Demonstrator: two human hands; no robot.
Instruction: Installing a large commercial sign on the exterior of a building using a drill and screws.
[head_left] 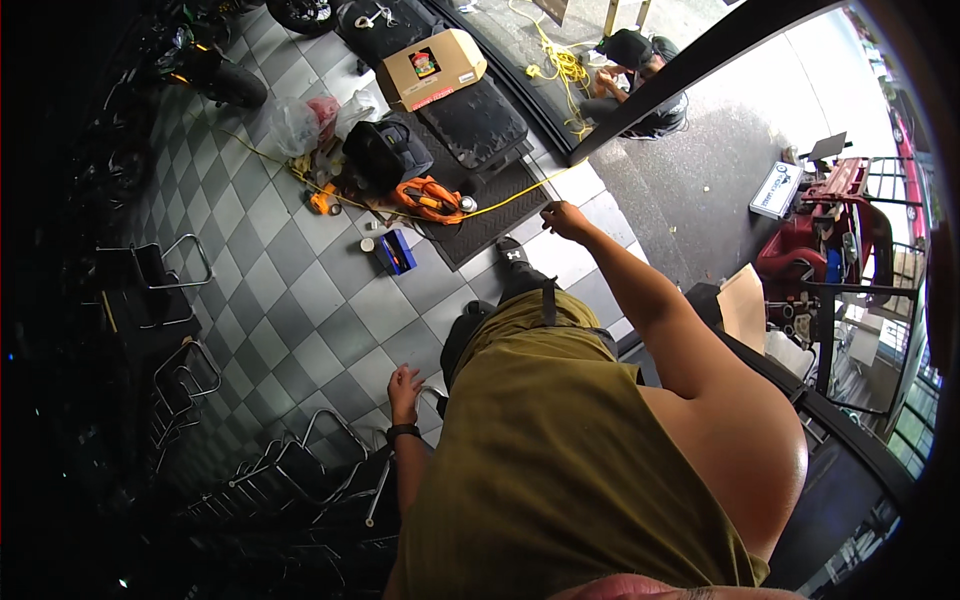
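From the head view I count two hands of the wearer, one yellow cord, one cardboard box, one blue box, one orange tool, one black bag and two dark floor mats. The right hand [566, 220] is stretched forward at the end of a bare arm, its fingers pinched together on the yellow cord [505, 203], which it holds just above the tiled floor [300, 290]. The cord is thin, bright yellow and pulled nearly straight where it runs left from the hand across the ribbed mat [490, 225], passing beside the orange tool [430, 198] and on toward the black bag [388, 150]. The left hand [405, 384] hangs low beside the hip, a black band on its wrist, fingers loosely spread and holding nothing that I can see. The cardboard box [432, 68] rests on the second dark mat [470, 115] farther off. The blue box [396, 250] lies on the tiles just beside the ribbed mat. One other person [640, 80] crouches outside near a loose tangle of yellow cable [560, 65]. Several metal-framed chairs [150, 280] stand at the left.
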